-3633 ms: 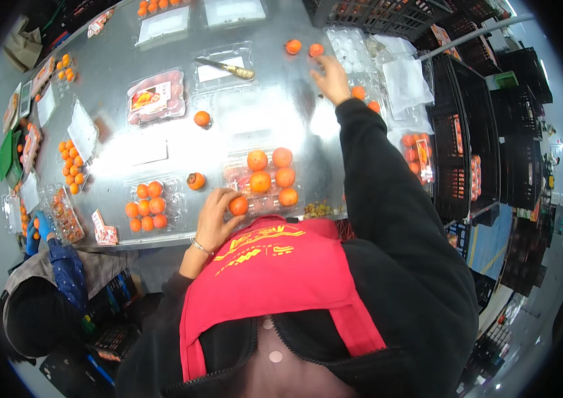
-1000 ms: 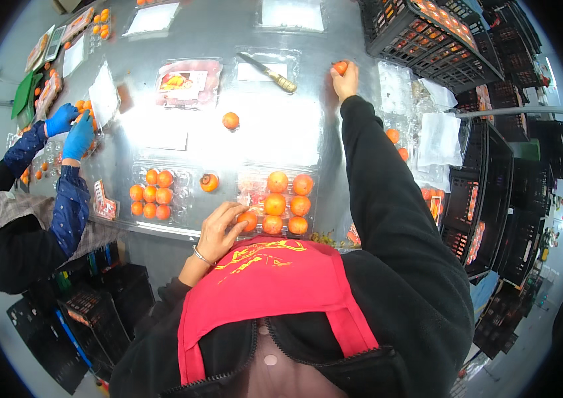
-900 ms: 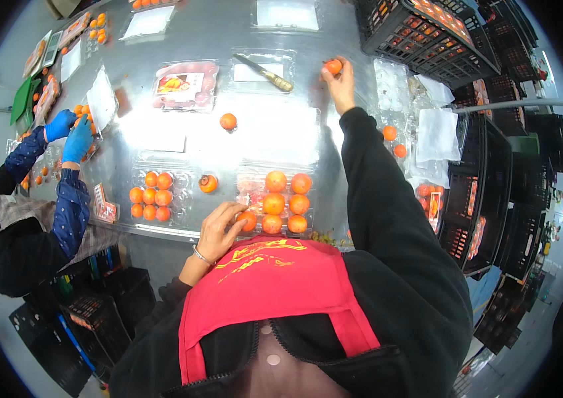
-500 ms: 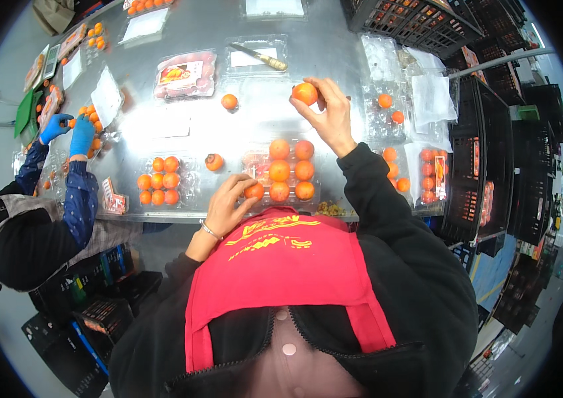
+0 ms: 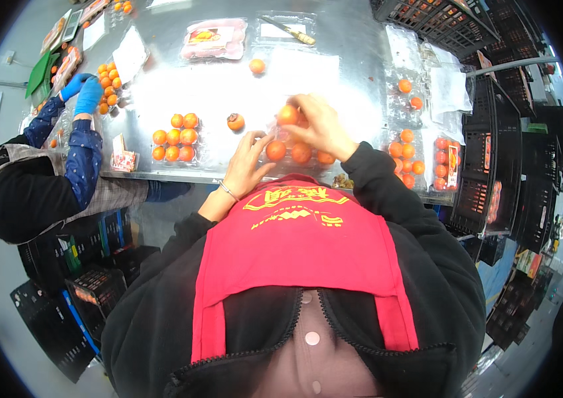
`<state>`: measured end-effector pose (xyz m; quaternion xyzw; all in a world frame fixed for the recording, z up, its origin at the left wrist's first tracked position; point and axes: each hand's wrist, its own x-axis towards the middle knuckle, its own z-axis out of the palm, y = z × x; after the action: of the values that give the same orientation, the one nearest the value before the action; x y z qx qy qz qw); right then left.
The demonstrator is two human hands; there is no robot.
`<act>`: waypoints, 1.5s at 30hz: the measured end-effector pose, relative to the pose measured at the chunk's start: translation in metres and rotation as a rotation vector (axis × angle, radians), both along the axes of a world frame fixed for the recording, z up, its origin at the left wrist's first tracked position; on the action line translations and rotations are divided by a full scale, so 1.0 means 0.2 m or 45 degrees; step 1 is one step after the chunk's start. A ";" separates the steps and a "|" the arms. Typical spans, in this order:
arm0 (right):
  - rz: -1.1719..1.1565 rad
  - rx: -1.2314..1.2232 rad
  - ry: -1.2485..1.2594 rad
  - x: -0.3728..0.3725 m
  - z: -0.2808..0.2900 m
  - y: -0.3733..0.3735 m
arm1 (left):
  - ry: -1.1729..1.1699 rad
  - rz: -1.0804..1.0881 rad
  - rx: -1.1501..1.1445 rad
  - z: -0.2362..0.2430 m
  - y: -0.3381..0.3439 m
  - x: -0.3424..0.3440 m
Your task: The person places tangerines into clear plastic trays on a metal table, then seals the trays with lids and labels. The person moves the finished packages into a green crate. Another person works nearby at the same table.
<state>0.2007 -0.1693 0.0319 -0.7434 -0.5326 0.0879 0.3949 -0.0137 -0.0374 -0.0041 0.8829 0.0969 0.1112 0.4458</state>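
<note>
A persimmon [image 5: 287, 115] is pinched in my right hand [image 5: 319, 126], just above the clear plastic tray in front of me. My left hand [image 5: 247, 161] rests at the tray's near left corner, its thumb and fingers curved about another persimmon [image 5: 275, 150]. Beside that one, a persimmon [image 5: 301, 153] and a further persimmon [image 5: 325, 158] show in the near row. My right hand covers much of the tray's far side. Left of the tray, a loose persimmon [image 5: 236, 121] lies with its leafy cap showing. Another single persimmon [image 5: 257, 66] sits farther back.
A filled tray of persimmons [image 5: 174, 137] stands to the left. Behind are a wrapped pack [image 5: 214, 40] and a knife [image 5: 288, 30] on a clear tray. More trays and black crates [image 5: 477, 159] line the right. At left, a co-worker's blue-gloved hands [image 5: 87, 96] touch other persimmons.
My right hand has brought its persimmon back toward me, over the tray. The left hand stays at the tray's near corner. The whole view has shifted, so the table sits higher and farther right.
</note>
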 end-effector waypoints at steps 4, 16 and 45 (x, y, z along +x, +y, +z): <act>0.142 -0.119 -0.239 -0.09 -0.05 0.04 | 0.010 0.082 -0.151 -0.03 0.01 -0.02; 0.182 -0.097 -0.505 -0.13 -0.10 0.04 | -0.061 0.478 0.586 -0.29 0.32 0.02; -0.110 0.170 0.151 -0.15 0.11 0.05 | -0.033 0.011 -1.645 0.06 0.13 0.27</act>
<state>0.1698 -0.1590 0.0545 -0.7311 -0.4805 0.0791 0.4779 0.0410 -0.0112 0.0080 0.4350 0.1426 0.0430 0.8880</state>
